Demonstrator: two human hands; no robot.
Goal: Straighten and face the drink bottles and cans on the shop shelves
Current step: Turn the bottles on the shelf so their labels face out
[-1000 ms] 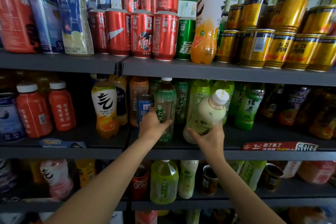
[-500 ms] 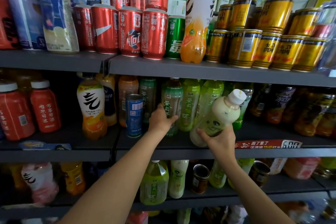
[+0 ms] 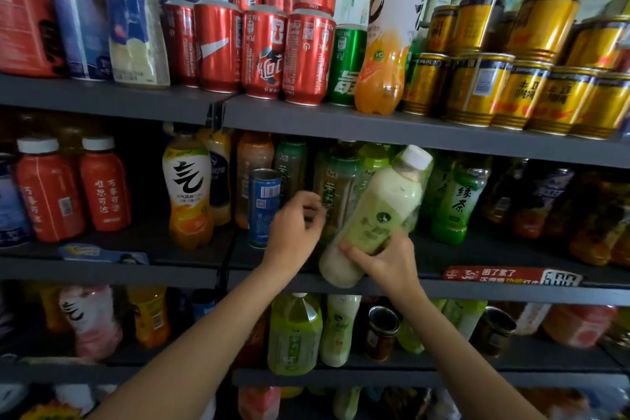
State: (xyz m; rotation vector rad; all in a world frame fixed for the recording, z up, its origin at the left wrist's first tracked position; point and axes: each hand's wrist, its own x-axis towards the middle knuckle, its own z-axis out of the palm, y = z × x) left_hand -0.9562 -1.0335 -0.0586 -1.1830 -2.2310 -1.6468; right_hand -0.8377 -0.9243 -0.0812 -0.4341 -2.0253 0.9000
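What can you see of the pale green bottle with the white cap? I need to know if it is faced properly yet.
The pale green bottle looks like clear plastic filled with a milky, pale green drink, with a white screw cap at top and a green label with a small dark emblem. It leans, cap up and to the right, its base near the front edge of the middle shelf. The right hand grips its lower part. It is not yet upright.
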